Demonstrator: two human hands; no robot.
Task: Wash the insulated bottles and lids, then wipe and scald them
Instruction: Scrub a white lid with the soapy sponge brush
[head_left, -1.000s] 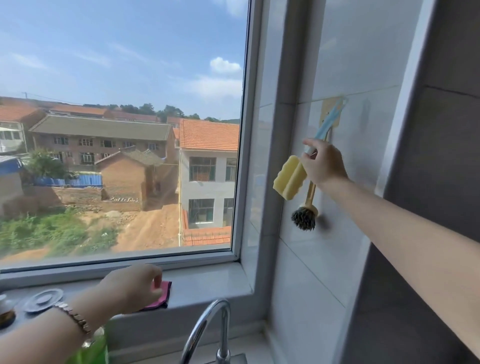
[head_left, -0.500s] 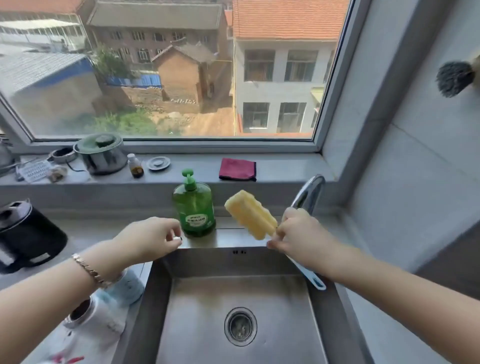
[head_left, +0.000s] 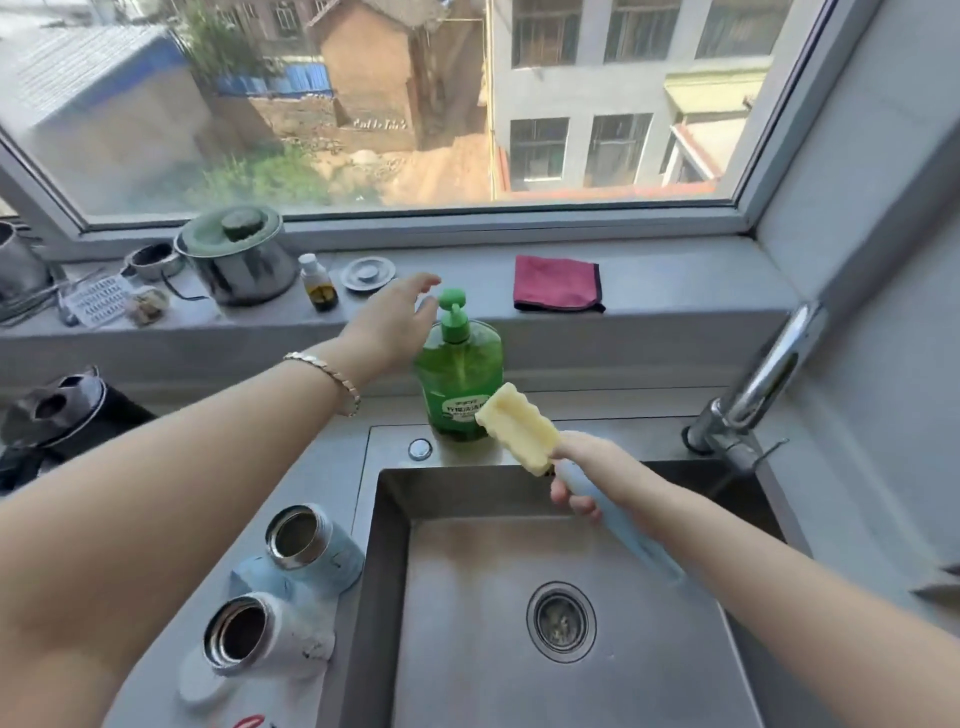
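Note:
Two open insulated bottles stand on the counter left of the sink: a pale blue bottle (head_left: 311, 545) and, nearer me, a white bottle (head_left: 249, 639). A white lid (head_left: 200, 686) lies beside the white one. My right hand (head_left: 592, 473) grips the blue handle of a sponge brush (head_left: 519, 428), whose yellow sponge head points up-left over the sink's back rim. My left hand (head_left: 395, 322) reaches with straight fingers just left of the pump of the green dish soap bottle (head_left: 460, 374), close to touching it. A red cloth (head_left: 558, 283) lies folded on the windowsill.
The steel sink (head_left: 675, 675) lies below, its faucet (head_left: 763, 379) at the right. On the sill stand a lidded steel pot (head_left: 236, 260), a small bottle (head_left: 319, 283) and a round metal cap (head_left: 369, 273). A black kettle (head_left: 62, 410) sits at the left.
My right hand took the sponge brush off the wall hook and brought it down over the sink. My left hand moved up from the sink's edge to the soap pump.

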